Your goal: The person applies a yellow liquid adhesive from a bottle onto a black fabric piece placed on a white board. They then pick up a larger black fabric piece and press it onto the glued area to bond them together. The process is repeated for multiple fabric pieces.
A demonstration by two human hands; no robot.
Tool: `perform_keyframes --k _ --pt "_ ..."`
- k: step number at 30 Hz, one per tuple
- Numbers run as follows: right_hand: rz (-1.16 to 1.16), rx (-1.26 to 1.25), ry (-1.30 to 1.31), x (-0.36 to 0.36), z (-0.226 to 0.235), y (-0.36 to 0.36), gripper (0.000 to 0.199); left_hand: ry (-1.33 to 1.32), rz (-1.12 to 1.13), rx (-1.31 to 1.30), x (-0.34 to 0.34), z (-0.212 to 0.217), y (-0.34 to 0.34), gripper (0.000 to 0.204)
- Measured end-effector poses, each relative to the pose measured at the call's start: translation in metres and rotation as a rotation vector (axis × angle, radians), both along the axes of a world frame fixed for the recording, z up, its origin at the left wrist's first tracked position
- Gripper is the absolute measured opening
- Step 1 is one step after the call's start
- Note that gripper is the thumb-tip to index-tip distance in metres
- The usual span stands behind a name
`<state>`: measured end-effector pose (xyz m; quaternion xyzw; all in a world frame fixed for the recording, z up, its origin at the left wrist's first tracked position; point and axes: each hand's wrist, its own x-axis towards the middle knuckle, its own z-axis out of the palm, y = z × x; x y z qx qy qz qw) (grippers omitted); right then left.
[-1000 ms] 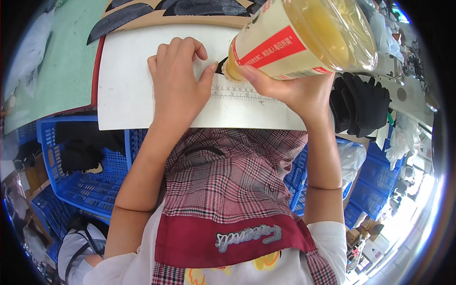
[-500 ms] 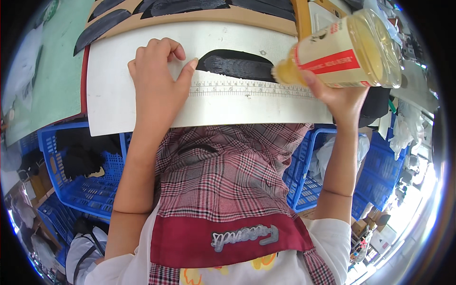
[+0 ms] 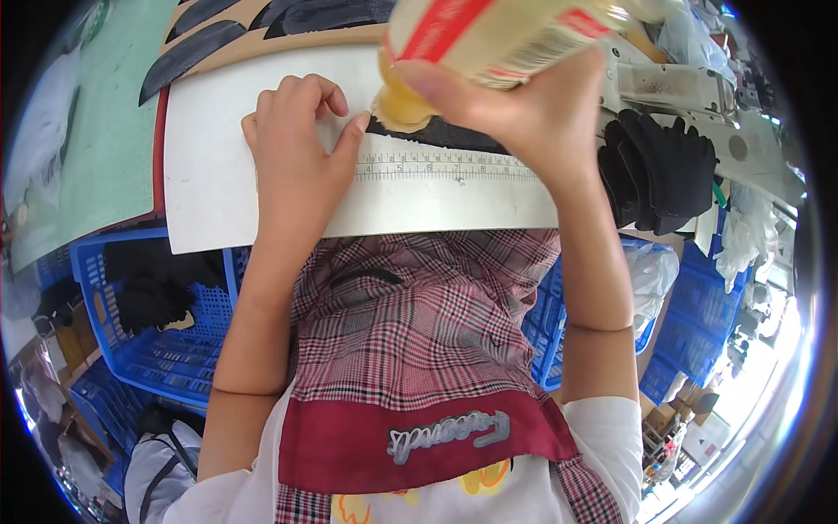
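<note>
A curved black strip [image 3: 463, 136] lies on a white board [image 3: 393, 210], just above a printed ruler scale [image 3: 436, 166]. My right hand [image 3: 524, 109] is wrapped round a large plastic glue bottle [image 3: 493, 35], tipped upside down. Its yellowish, glue-coated mouth [image 3: 403, 106] rests on the left part of the strip, and the bottle and hand hide much of the strip's upper edge and right end. At the strip's left tip, my left hand [image 3: 301, 144] rests on the board, thumb tip touching the strip, fingers loosely bent and apart from the thumb.
Several black, glossy-coated curved pieces [image 3: 192, 54] lie on a tan board beyond. A green surface [image 3: 96, 148] is at the left. Stacked black fabric pieces [image 3: 655, 170] sit at the right. A blue basket [image 3: 157, 362] with black material stands lower left, another [image 3: 546, 349] lower right.
My right hand has swept the bottle leftward along the strip, from its right end to near its left tip. The left hand stays nearly in place.
</note>
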<state>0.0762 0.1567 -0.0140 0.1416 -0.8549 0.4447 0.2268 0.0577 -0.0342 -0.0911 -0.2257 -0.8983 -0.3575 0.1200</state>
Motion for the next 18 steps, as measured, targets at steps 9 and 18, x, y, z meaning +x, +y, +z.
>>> perform_keyframes --k 9,18 --pt "-0.043 0.142 0.036 0.017 -0.005 0.023 0.046 0.012 0.009 -0.019 0.002 0.001 0.0 0.023" --pt "-0.105 0.257 0.065 0.054 -0.016 0.069 0.066 -0.014 0.027 -0.051 0.001 0.001 -0.003 0.023"
